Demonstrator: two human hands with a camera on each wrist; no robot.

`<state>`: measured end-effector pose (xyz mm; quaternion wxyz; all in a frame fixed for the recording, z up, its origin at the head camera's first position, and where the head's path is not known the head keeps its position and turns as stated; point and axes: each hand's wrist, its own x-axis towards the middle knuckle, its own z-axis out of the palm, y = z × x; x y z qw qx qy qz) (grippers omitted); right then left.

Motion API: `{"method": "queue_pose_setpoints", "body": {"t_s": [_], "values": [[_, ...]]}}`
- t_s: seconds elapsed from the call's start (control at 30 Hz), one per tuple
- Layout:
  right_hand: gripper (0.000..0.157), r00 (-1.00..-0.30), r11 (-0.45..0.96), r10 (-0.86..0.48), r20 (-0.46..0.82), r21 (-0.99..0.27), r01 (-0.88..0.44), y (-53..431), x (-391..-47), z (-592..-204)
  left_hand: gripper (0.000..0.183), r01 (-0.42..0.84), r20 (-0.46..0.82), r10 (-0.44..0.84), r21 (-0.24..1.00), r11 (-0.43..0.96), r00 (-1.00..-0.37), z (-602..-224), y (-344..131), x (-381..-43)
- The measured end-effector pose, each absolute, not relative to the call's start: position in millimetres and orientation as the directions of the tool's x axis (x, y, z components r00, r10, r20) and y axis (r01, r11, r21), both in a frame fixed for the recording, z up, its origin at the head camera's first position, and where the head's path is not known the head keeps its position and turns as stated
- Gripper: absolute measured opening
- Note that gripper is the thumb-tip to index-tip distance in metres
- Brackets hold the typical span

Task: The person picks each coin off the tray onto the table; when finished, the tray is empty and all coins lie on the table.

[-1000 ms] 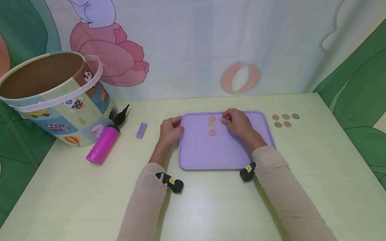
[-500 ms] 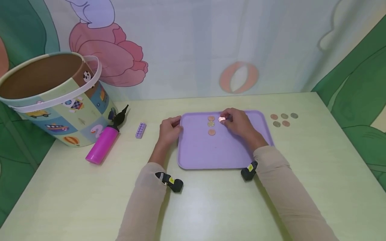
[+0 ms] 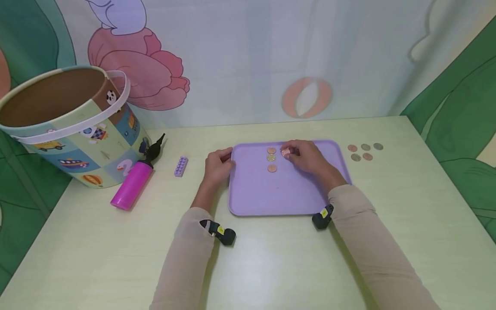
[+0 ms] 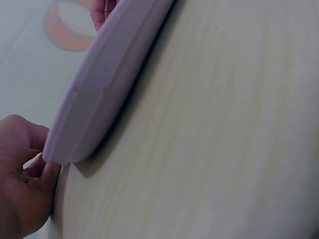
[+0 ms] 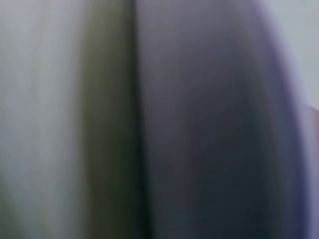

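Observation:
A lilac tray [image 3: 277, 196] lies flat on the table. At its upper left edge, my left hand [image 3: 218, 166] holds the rim; the left wrist view shows thumb and fingers about the tray's corner [image 4: 62, 149]. Over the tray's upper part, my right hand [image 3: 307, 157] pinches a copper-coloured coin [image 3: 285, 152] between thumb and fingers. Just left of that coin, a short column of coins lies on the tray: a copper one [image 3: 271, 150], a yellowish one [image 3: 271, 158] and a lower copper one [image 3: 272, 168]. The right wrist view is blurred and shows mostly the tray's side [image 5: 214, 124].
Right of the tray, several copper and silver coins [image 3: 365, 147] lie on the table [image 3: 267, 258]. To the left are a purple toy brick [image 3: 181, 166], a magenta pump [image 3: 131, 187] with a black nozzle, and a large patterned bucket [image 3: 85, 146]. A printed curtain [image 3: 232, 64] hangs behind.
The coin in my right hand has been tilted, flashing bright half a second ago, and now shows more of its face. The left hand and the coins on the tray stay put.

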<state>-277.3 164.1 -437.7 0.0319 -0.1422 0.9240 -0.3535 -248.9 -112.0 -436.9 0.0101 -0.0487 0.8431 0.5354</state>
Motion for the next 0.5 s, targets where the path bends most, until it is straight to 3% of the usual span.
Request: {"method": "queue_pose_setpoints", "body": {"t_s": [0.5], "values": [[0.028,-0.929,0.703,-0.370,-0.010,-0.657,-0.273,169.2,-276.3,-431.9,0.048,-0.083,-0.058,-0.070,0.901,0.426,-0.996,-437.3,-112.0,-249.2]]}}
